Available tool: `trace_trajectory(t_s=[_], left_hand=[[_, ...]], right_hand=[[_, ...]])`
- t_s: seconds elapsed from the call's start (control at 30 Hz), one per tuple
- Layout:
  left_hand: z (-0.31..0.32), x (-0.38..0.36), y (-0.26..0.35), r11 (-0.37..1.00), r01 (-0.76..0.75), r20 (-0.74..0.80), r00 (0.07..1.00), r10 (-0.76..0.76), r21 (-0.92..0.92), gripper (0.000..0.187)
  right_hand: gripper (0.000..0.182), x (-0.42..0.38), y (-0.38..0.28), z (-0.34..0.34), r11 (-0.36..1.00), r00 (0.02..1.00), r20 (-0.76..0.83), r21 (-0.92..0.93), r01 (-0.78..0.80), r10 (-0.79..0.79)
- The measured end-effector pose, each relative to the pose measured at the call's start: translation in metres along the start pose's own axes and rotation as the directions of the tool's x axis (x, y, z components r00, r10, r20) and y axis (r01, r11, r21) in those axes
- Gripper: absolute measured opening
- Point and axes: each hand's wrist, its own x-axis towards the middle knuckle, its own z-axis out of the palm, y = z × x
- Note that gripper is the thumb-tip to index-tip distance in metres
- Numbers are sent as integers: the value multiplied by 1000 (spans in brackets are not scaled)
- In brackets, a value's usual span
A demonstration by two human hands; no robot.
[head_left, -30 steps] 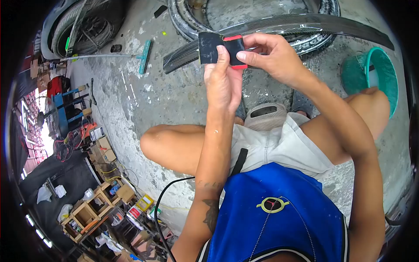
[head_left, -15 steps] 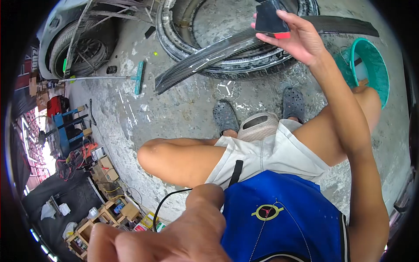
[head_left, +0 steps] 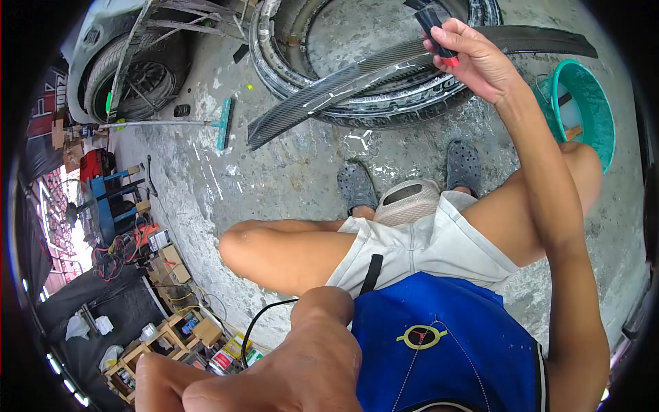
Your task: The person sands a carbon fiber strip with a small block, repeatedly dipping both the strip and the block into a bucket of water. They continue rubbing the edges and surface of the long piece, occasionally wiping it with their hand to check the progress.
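My right hand is closed on a black sheet wrapped round a red block. It is above a long strip with a carbon-fibre weave, apart from it. The strip lies slanted across a tire on the floor. Very near the camera at the lower left is my left hand, its back and bent knuckles in view. The ends of its fingers are out of frame, so what it holds, if anything, is hidden.
A green bucket stands at the right by my knee. A teal-headed brush with a long handle lies on the left floor. Beyond are a car wheel, a blue-framed stand and wooden boxes. A white seat is between my legs.
My right hand has turned, so the black sheet and red block now show narrow, edge-on. The whole view has shifted slightly. The left hand has hardly moved.
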Motion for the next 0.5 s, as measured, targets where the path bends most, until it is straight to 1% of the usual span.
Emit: trace_trajectory(t_s=[0.03,0.07,0.1,0.13,0.17,0.2,0.23,0.27,0.3,0.33,0.37,0.4,0.43,0.5], left_hand=[[0,-2,-3,707,-703,-203,683,702,79,29],[-16,-1,40,994,-99,0,995,100,46,29],[-25,3,53,828,540,175,810,-560,150,29],[-28,0,64,828,540,175,810,-560,152,29],[-30,1,64,814,569,211,786,-581,120,29],[-31,1,63,797,597,248,762,-598,89,29],[-32,-1,62,798,596,252,762,-597,88,29],[-35,-5,62,836,541,258,799,-543,84,29],[-35,-7,61,870,486,262,832,-489,81,29],[-27,-6,66,870,487,263,831,-490,80,29],[-10,-5,77,808,558,112,805,-582,189,27],[-2,-2,81,724,629,-50,763,-644,282,25],[-8,4,84,724,629,-50,764,-644,284,25],[-25,16,82,604,791,162,586,-794,97,24]], right_hand=[[29,2,1,-3,996,1000,-27,-84,-6,4],[29,2,0,-3,997,1000,-24,-81,-5,3],[30,3,-1,-3,993,1000,-20,-116,11,-14],[31,3,-3,-3,988,999,-16,-151,27,-30],[31,2,-5,1,988,999,-15,-151,27,-30],[33,-1,-7,8,983,998,-50,-182,33,-43],[36,-3,-9,15,976,995,-83,-214,41,-60],[36,-5,-11,19,975,994,-84,-216,44,-63],[34,-7,-11,23,985,995,-61,-157,72,-82],[31,-9,-12,25,991,994,-39,-96,98,-102],[31,-10,-15,26,991,994,-39,-95,99,-103],[33,-10,-19,27,993,994,-49,-76,89,-93],[35,-11,-23,27,995,995,-59,-57,79,-82],[34,-13,-27,29,995,994,-64,-33,89,-91]])
